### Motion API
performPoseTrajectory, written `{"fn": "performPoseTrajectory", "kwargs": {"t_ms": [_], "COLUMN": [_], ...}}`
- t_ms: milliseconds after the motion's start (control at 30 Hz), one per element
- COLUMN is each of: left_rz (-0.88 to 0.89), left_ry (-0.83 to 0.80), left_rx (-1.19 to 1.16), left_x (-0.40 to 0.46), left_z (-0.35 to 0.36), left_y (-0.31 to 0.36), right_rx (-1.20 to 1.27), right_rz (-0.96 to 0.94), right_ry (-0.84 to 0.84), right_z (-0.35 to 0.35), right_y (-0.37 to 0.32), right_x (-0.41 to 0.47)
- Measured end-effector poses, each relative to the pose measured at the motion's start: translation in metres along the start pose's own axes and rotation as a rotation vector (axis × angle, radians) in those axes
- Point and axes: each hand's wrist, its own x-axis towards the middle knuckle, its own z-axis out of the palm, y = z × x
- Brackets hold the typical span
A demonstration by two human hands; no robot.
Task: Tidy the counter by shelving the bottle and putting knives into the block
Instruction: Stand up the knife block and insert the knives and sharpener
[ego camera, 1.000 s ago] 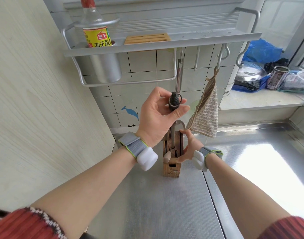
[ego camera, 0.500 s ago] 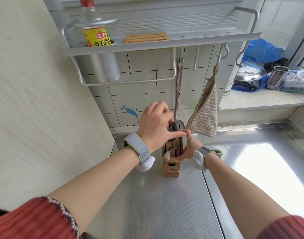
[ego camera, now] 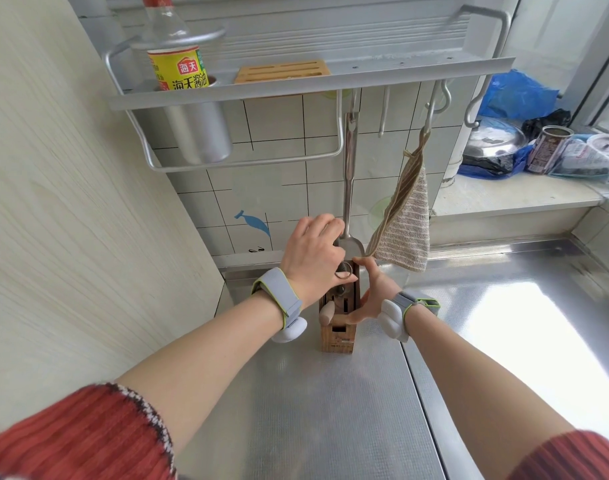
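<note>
A wooden knife block stands on the steel counter near the back wall. My left hand rests over its top, fingers closed around a dark handle with a metal ring that sits low in a slot. My right hand holds the block's right side, thumb on its top corner. A pale wooden handle sticks out of the block's front left. The soy sauce bottle with a yellow label stands on the wall shelf at the upper left.
A metal spatula and a striped cloth hang from hooks just behind the block. A steel cup hangs under the shelf. A pot lid, a can and bags lie on the ledge at the right.
My left hand has pushed the ring-ended handle down from well above the block until it sits deep in the slot. My right hand has stayed on the block's side.
</note>
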Motion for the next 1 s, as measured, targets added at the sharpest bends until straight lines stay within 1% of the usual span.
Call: {"fn": "performPoseTrajectory", "kwargs": {"t_ms": [300,500,700,867,933,1000], "left_rz": [0.086,0.085,0.047,0.107,0.043,-0.088], "left_ry": [-0.045,-0.021,0.012,0.076,0.11,0.174], "left_rx": [-0.016,-0.041,-0.124,-0.346,-0.446,-0.566], "left_x": [0.001,0.003,-0.003,-0.013,-0.02,-0.031], "left_z": [0.003,0.005,0.017,0.02,0.015,0.016], "left_y": [-0.004,-0.004,-0.007,-0.021,-0.029,-0.037], "right_rx": [0.016,0.01,-0.008,0.02,0.023,0.035], "right_rz": [0.006,0.01,0.025,0.042,0.058,0.075], "right_ry": [-0.013,-0.006,-0.021,-0.028,-0.045,-0.055], "right_z": [-0.001,0.0,-0.001,0.001,0.001,0.001], "right_y": [-0.001,-0.002,-0.003,-0.004,-0.005,-0.005], "right_x": [-0.002,-0.001,-0.003,-0.005,-0.005,-0.004]}}
